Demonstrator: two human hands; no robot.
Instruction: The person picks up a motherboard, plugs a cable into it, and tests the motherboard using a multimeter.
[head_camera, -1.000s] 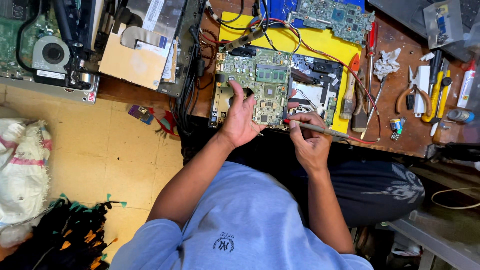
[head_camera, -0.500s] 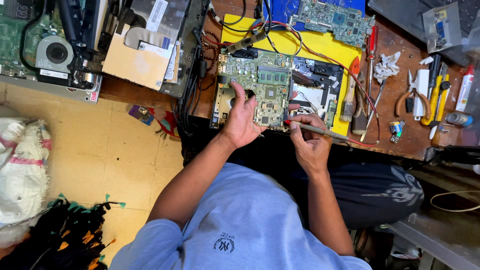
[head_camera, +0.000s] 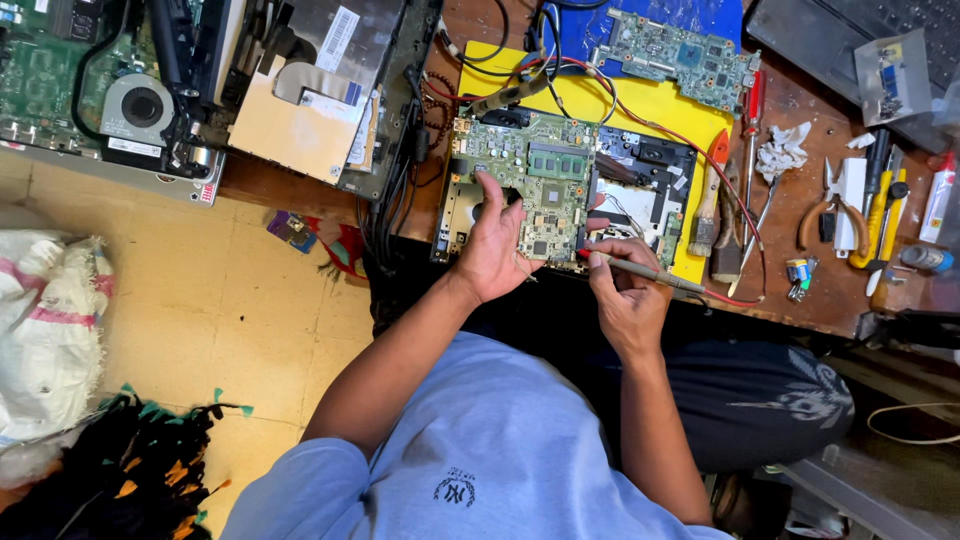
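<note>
Two hands work at the near edge of the bench (head_camera: 800, 300). The left hand (head_camera: 495, 250) lies spread and open on a green circuit board (head_camera: 530, 175), which sits on a yellow mat (head_camera: 680, 110); the palm hides the board's lower part. The right hand (head_camera: 625, 295) is closed around a thin probe (head_camera: 640, 270), its red tip touching the board's edge. Its red wire (head_camera: 745, 215) loops away among the tools and is hard to follow. A second board (head_camera: 680, 50) lies farther back, partly cut off.

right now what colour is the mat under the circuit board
Yellow mat, under the green circuit board; head view.
</note>
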